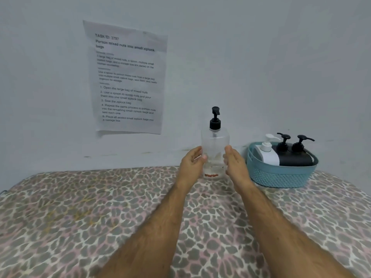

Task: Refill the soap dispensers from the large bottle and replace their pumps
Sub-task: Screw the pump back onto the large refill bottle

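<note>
Clear dispenser [215,149] with a black pump [215,119] screwed on top stands upright on the leopard-print surface [100,217] near the wall, looking almost empty. The left hand [191,163] and the right hand [235,165] flank it on either side, fingers loosely extended and fingertips at its walls; whether they press or merely touch cannot be told. Just beside the right hand sits a teal woven basket [279,177] holding a white pump bottle [267,153] and two black pump bottles [295,155]. A printed sheet [126,77] hangs on the wall.
</note>
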A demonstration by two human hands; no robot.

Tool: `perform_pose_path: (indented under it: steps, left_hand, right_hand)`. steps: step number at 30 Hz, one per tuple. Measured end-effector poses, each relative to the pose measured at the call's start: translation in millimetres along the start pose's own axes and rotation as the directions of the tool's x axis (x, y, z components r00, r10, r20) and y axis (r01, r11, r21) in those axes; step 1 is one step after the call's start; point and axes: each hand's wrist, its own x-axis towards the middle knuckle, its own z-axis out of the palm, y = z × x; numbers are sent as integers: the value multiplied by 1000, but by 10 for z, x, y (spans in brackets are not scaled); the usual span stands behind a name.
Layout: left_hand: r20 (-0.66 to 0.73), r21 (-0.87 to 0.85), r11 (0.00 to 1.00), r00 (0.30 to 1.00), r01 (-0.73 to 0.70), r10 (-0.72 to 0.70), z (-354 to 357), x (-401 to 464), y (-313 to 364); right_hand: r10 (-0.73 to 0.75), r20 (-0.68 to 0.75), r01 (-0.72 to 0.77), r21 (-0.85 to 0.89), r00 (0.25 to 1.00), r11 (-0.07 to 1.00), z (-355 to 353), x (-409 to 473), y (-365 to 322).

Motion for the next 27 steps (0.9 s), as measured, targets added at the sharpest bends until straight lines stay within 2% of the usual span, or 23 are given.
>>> perform_pose_path:
  steps: [7,17,23,26,27]
  left_hand:
    - [35,12,997,997,71,-71,222,318,-213]
    - [121,37,998,991,59,-63,279,370,-330]
    - [125,134,987,986,90,-107,152,226,-344]
    - [98,192,979,991,69,-89,-6,80,-364]
    - [81,256,966,994,46,-68,-61,11,-341]
  right_hand:
    - [6,-32,-5,15,999,1000,-154,267,162]
    - [-1,-54,1,2,999,1000,-159,345,380]
    - [34,-36,-39,-155,999,987,-137,209,393]
    - [11,-114,-39,-243,993,969,-94,42,407]
    - [-10,-179,-42,-288,984,957,-52,-58,375]
